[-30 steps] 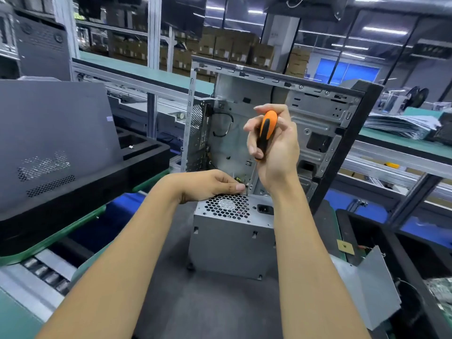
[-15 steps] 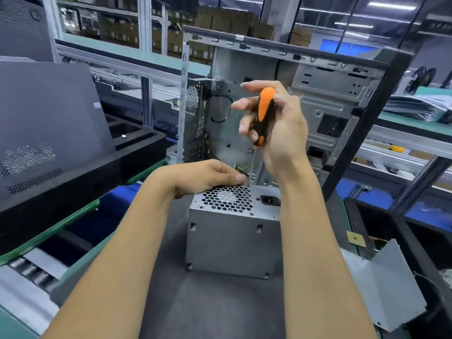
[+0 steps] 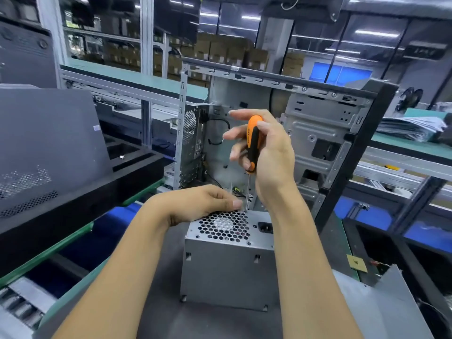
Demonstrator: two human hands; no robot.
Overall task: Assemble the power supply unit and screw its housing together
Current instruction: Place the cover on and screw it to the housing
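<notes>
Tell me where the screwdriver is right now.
In the head view the screwdriver stands upright at centre, gripped by the right hand; its tip meets the power supply unit top at the far edge, beside the left hand fingertips.

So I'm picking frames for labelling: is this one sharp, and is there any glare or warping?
Head view: right hand, screwdriver and power supply unit are fairly sharp; the edges are soft and smeared; ceiling lights glare mildly; wide-angle bending tilts the computer case.
</notes>
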